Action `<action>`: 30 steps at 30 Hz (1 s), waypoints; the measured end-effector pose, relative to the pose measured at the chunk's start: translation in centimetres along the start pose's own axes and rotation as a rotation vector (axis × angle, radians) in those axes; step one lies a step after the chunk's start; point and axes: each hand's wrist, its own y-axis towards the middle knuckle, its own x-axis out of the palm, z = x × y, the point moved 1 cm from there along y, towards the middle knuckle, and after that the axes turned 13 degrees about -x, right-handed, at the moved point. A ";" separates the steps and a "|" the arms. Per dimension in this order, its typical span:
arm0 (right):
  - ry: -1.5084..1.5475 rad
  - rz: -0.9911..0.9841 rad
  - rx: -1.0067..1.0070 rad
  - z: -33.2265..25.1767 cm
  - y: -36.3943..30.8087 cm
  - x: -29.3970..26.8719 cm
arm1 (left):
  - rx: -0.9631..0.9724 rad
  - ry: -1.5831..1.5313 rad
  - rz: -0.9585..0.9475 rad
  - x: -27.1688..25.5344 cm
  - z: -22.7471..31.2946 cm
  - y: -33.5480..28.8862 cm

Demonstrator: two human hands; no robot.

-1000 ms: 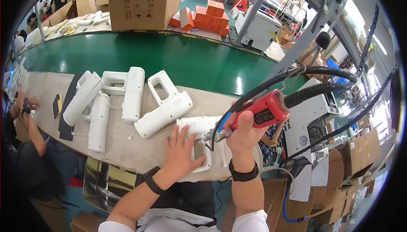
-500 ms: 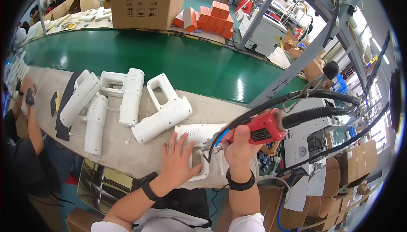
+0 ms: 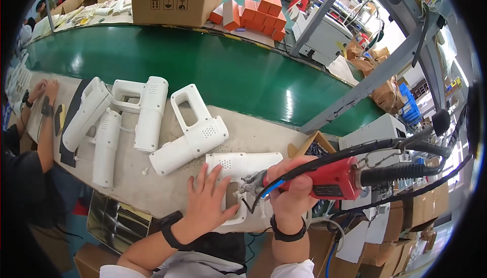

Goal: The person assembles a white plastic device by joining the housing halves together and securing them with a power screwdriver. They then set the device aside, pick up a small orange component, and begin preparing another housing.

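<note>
Your left hand [image 3: 207, 203] lies flat, fingers spread, on the white plastic gun-shaped housing [image 3: 242, 170] at lower centre of the frame. Its barrel runs left to right along the bench; the grip points down toward you. Your right hand [image 3: 293, 189] grips the red powered screwdriver [image 3: 332, 178], whose tip touches the housing just right of your left fingers.
</note>
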 end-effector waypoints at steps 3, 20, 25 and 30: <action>0.006 -0.017 -0.003 -0.6 0.0 -0.4 | -0.003 -0.009 0.001 0.0 0.0 -0.1; 0.143 -0.040 -0.311 -2.4 0.4 -1.1 | -0.015 -0.015 -0.053 -0.1 -0.2 0.0; 0.201 -0.207 -0.352 -1.4 0.9 -1.9 | -0.029 -0.038 -0.071 0.1 -0.5 0.2; 0.172 -0.235 -0.298 -0.8 1.5 -1.4 | -0.059 -0.065 -0.070 0.0 -0.3 0.5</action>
